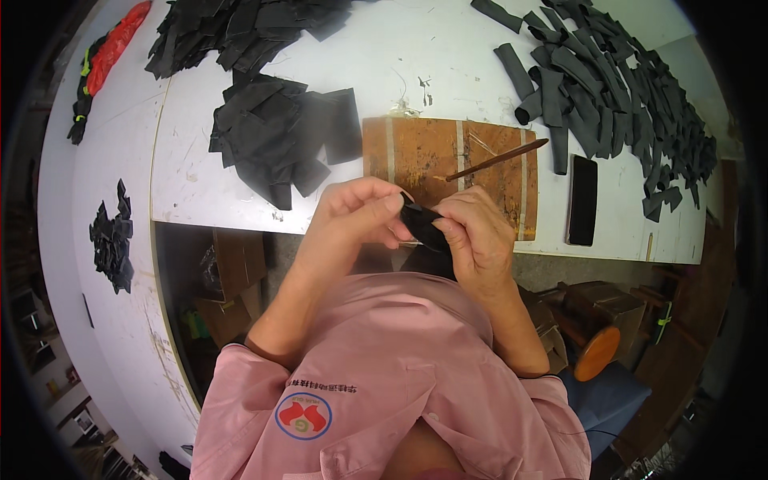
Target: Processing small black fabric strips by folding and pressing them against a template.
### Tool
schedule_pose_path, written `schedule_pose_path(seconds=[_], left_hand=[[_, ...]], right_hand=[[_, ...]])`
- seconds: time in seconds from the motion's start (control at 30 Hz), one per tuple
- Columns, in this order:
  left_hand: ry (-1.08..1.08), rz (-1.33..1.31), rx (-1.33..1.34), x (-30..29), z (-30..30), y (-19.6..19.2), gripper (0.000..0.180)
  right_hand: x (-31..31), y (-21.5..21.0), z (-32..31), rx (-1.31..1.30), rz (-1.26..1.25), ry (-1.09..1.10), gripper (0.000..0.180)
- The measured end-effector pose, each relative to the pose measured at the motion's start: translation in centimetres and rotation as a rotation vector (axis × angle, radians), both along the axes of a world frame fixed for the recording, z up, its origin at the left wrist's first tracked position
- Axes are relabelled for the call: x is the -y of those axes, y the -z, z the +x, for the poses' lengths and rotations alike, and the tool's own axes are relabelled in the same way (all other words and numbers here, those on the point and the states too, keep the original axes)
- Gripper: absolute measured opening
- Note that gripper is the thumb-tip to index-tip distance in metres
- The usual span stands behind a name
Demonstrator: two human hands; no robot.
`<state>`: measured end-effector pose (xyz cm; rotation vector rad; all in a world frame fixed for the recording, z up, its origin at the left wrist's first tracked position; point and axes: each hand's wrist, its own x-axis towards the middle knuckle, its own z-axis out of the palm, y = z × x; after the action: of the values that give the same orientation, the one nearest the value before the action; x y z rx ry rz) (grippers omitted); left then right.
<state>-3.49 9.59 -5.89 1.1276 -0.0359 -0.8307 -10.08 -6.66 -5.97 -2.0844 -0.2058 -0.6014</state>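
So both hands are pinching a small black fabric piece right at centre frame: left hand and right hand fingers curled tight on it. Just above sits a brown wooden board with a thin stick on it, plus black fabric piles upper left and upper right.

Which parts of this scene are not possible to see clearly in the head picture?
- Black fabric piece, head view: mostly covered by the left hand and right hand, so its shape is unclear.
- Fingertips of both hands: curled around the piece, exact grip hidden.
- Wooden board: its near edge is hidden behind the hands.
- Black pile at top: cut off by the picture edge.
- Things under the table: dark and bent by the fisheye.
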Motion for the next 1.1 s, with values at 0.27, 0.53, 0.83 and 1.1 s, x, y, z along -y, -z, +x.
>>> schedule_pose_path(seconds=[0.27,0.53,0.83,1.1], left_hand=[[0.259,0.162,-0.010,-0.1,1.7,-2.0,0.015],[0.173,0.163,0.061,-0.2,0.6,-1.5,0.018],[0.050,0.018,-0.171,0.1,-0.8,-0.8,0.011],[0.146,0.262,0.334,0.2,-1.5,-1.2,0.004]], right_hand=[[0.6,-0.1,-0.2,0.076,-0.171,-0.056,0.022],[0.3,0.1,0.0,0.060,-0.085,0.011,0.018],[-0.7,0.8,-0.1,0.171,-0.307,0.160,0.019],[0.7,-0.1,-0.9,-0.590,0.600,-0.184,0.015]])
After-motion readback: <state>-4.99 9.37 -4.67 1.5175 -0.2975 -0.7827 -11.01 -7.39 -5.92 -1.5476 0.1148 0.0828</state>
